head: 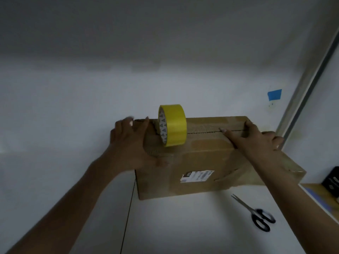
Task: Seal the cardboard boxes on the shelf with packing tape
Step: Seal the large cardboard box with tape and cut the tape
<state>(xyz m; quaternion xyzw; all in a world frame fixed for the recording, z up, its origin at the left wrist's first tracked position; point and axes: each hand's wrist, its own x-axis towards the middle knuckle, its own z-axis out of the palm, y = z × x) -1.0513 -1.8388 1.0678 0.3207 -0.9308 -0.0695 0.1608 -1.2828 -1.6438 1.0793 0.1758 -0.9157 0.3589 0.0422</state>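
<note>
**Item: one box, flaps held down, tape not yet laid**

1. Left hand (128,142): one. Fingers spread flat over the left end of the box top, thumb down on the front face. It presses and pinches nothing.
2. Tape roll (174,125): one, yellow. It stands on edge on the box top, just right of my left fingertips and well left of my right ones. Neither hand touches it.
3. Box (201,162): one in view, with one paper label (197,176) on its front face. It sits on the white shelf (183,226) under both palms.
4. Seam (205,132): one, running between the two hands. I see no yellow strip across it.
5. Right hand (255,138): one. Fingers straight and pressed on the right end of the top, forefinger lying along the seam. It holds nothing.
6. Scissors (256,213): one pair, black-handled, on the shelf below my right wrist, apart from the box.
7. Blue scrap (274,94): one, on the wall above my right hand.

Step in hand, as I judge it: closing and steadying the flaps. Next, one hand should free itself for the roll, find its loose end, and draw a strip along the seam while the other hand keeps the flaps shut. The scissors then cut it.
</note>
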